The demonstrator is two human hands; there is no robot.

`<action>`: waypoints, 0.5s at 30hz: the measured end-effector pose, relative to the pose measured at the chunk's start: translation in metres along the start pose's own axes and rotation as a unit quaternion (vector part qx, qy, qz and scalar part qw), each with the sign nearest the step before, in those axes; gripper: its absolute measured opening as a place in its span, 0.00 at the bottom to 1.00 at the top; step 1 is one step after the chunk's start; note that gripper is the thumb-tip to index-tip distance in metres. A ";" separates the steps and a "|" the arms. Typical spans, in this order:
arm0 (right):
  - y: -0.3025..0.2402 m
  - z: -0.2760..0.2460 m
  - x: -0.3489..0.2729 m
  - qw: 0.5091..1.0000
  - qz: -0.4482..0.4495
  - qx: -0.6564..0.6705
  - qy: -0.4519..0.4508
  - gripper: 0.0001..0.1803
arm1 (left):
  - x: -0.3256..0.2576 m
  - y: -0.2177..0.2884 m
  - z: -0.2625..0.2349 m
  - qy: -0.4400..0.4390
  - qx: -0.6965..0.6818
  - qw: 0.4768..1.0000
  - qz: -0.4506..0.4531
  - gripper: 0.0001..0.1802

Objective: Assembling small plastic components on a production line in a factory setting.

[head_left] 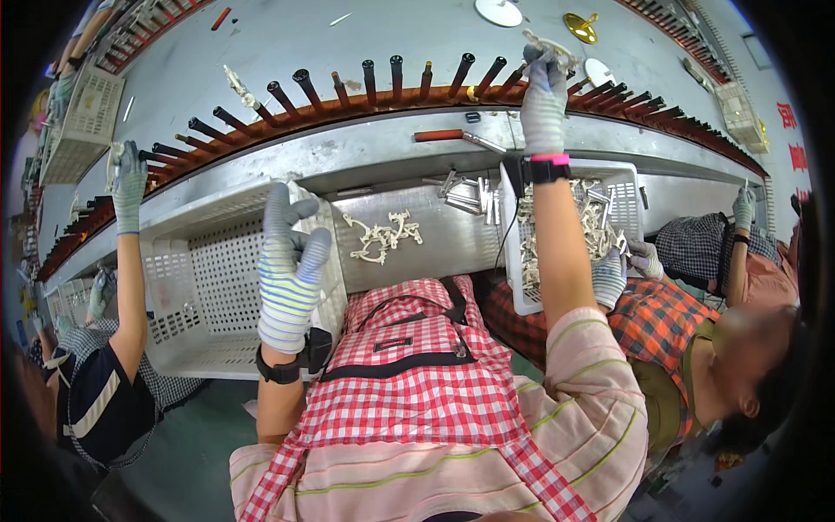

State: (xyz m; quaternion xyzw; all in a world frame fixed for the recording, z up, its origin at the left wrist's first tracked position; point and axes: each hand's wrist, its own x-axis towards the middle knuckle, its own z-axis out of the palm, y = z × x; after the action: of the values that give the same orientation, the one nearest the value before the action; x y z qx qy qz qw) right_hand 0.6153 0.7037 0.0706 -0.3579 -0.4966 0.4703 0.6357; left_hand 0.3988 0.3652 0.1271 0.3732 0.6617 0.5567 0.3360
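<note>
My right hand [544,100], in a striped work glove, reaches over the long row of dark upright rods. Its fingers close on a cream-coloured curved part [557,50] at the rods' far side. My left hand [291,261], gloved too, is raised beside the right wall of a white plastic basket [187,341], thumb and fingers apart and holding nothing. Similar curved parts [383,237] lie loose on the metal tray in front of me. One more such part [235,85] sits on a rod to the left. The palm sides of both hands are partly hidden.
Another white basket [527,296], full of cream parts, stands under my right forearm; a co-worker's gloved hands [619,271] are at it. Short metal tubes [470,193] lie beside it. A red-handled tool [439,136] rests on the ledge. Co-workers sit on both sides.
</note>
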 end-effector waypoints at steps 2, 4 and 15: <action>0.015 0.004 0.012 0.999 0.000 -0.027 -0.032 0.14 | -0.011 0.001 0.002 0.005 0.005 1.000 -0.017 0.36; 0.027 0.008 0.016 0.996 -0.032 -0.032 -0.073 0.13 | -0.018 0.000 0.000 0.005 -0.004 0.999 -0.053 0.33; 0.064 0.042 -0.043 0.964 0.005 -0.203 -0.172 0.19 | 0.028 -0.071 0.044 -0.279 0.183 0.935 -0.118 0.25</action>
State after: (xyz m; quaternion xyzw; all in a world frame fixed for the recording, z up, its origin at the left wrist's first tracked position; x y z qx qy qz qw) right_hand 0.5564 0.6814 0.0091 -0.3951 -0.6818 0.4174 0.4526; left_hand 0.4140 0.4038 0.0498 0.4881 0.6706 0.2561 0.4964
